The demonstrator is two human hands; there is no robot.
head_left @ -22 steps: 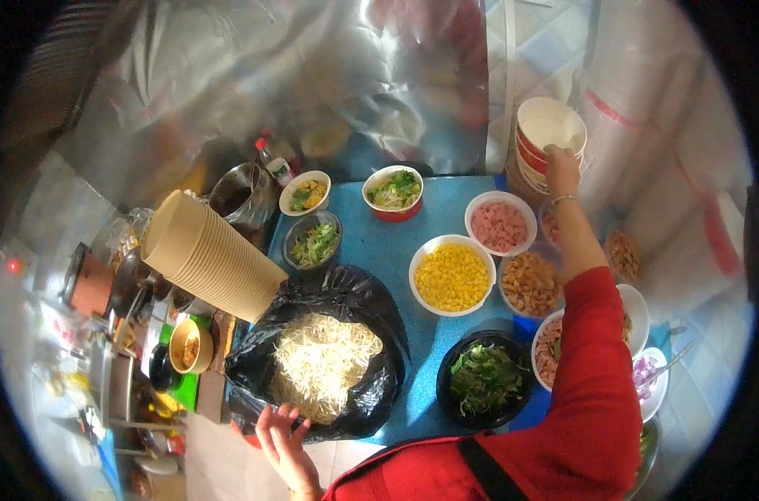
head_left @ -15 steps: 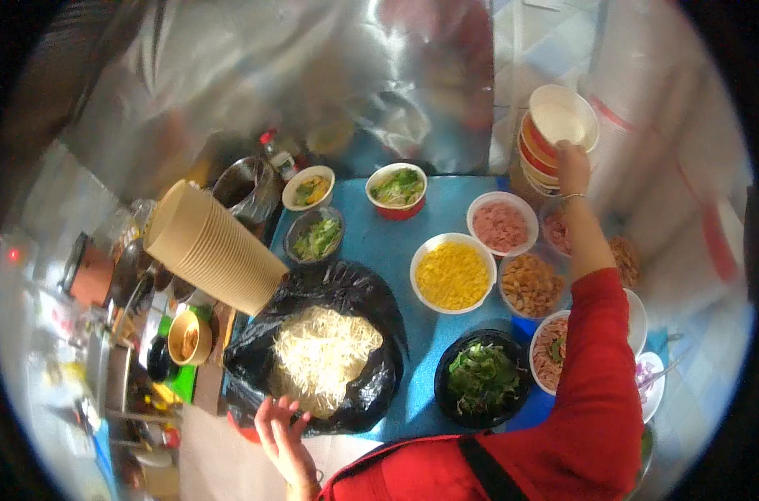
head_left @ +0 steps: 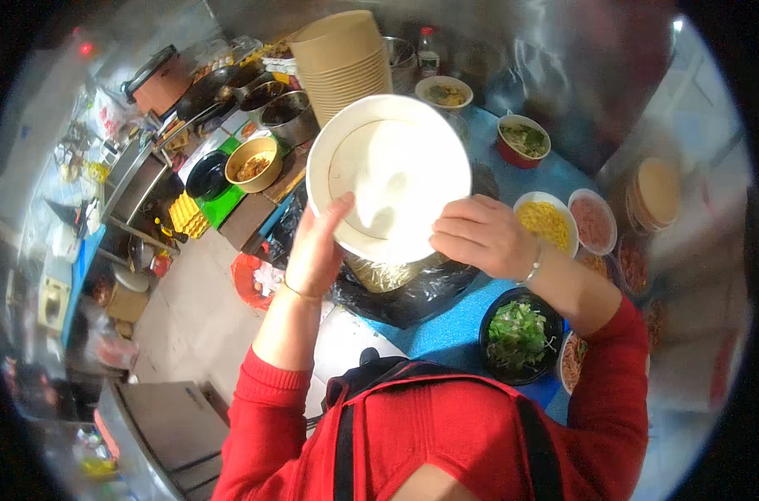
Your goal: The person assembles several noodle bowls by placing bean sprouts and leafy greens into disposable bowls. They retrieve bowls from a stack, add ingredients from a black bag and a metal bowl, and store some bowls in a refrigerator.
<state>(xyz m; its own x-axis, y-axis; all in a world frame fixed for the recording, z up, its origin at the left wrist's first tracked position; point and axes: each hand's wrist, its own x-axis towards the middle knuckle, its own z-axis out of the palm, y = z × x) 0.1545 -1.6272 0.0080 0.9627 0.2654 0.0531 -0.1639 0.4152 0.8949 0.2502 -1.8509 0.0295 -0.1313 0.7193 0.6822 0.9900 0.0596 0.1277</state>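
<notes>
Both hands clamp one white paper bowl (head_left: 389, 177), held up near the camera w/ its open mouth facing the lens. Left hand (head_left: 315, 250) takes the lower-left rim, thumb across the lip, fingers behind. Right hand (head_left: 482, 236) closes over the lower-right rim, knuckles toward the camera. Bowl looks empty inside, clean white w/ a faint ring at the base.

Handling, as a judgement: prob. very light, thin-walled, so it would flex or dent if squeezed hard; the rolled rim is the stiffest place to hold, which is where both hands sit. Not fragile, not slippery.

Directly under the bowl sits a black plastic bag (head_left: 413, 288) w/ pale noodles in it. Beyond, a tall stack of brown paper bowls (head_left: 342, 63) leans at the top. To the right on the blue surface (head_left: 446, 334): a bowl of yellow corn (head_left: 545, 224), a bowl of pink diced meat (head_left: 592, 221), a black bowl of chopped greens (head_left: 520, 334), and a red bowl of greens (head_left: 523, 139) farther back.

Room: foil-like sheeting behind the surface; at left, metal pots, a yellow bowl (head_left: 253, 164) and cluttered shelves; bare floor below.
</notes>
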